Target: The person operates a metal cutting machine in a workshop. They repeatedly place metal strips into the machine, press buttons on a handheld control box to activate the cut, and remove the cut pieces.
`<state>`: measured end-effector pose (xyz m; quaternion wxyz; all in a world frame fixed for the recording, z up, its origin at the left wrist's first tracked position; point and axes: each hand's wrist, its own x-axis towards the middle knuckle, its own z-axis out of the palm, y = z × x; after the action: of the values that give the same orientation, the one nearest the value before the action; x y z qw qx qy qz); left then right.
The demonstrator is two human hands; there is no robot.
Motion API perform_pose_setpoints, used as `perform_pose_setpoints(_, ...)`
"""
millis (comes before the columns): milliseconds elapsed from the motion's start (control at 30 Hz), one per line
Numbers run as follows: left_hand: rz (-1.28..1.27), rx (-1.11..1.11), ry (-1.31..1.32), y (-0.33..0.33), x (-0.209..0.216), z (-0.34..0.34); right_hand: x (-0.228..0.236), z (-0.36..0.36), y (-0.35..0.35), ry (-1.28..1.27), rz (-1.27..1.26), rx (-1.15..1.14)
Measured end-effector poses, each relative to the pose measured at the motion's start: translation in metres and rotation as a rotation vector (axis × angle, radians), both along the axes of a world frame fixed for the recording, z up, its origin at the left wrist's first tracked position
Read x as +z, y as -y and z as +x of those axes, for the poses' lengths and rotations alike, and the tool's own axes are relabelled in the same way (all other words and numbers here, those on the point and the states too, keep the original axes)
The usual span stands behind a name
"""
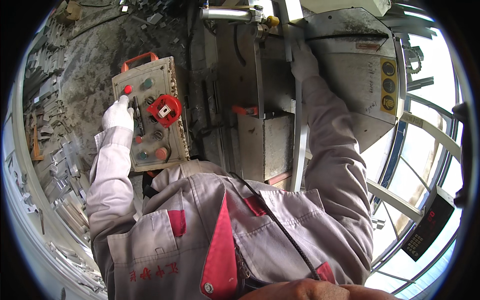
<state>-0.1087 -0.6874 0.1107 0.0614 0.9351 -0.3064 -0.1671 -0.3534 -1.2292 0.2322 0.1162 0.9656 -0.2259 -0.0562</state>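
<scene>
My left hand [118, 114], in a white glove, is at the left edge of a worn beige control box [167, 70]. Its fingers reach toward a red push button [128, 89]; whether they touch it I cannot tell. Several green and red buttons and a red guard ring around a switch [165, 111] are on the panel. My right hand [304, 62], also white-gloved, is stretched forward at a long pale metal profile [298, 145]. Its fingers lie extended against the metal beside the machine's grey housing [345, 75], and their tips are in shadow.
An orange handle [139, 61] tops the control box. A cylinder [226, 14] sits at the machine's far end. Metal offcuts [47, 80] litter the floor at left. Warning stickers [388, 86] mark the housing. A dark keypad display [428, 227] stands at lower right.
</scene>
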Motion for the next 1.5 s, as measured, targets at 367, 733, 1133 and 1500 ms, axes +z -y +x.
perform_pose_setpoints(367,-0.067,-0.126,0.053,-0.010,-0.006,0.003,-0.008,-0.002,0.004,-0.017,-0.048,-0.024)
perform_pose_setpoints(733,-0.135,0.302,-0.299,-0.090,-0.029,-0.065,0.008,-0.067,-0.060,0.123,0.171,-0.228)
perform_pose_setpoints(1133,-0.325,0.912,-1.077,-0.109,-0.048,-0.127,-0.028,-0.353,-0.239,0.558,0.141,-0.641)
perform_pose_setpoints(1500,-0.329,0.928,-1.080,-0.105,-0.041,-0.119,-0.047,-0.419,-0.287,0.550,0.098,-0.913)
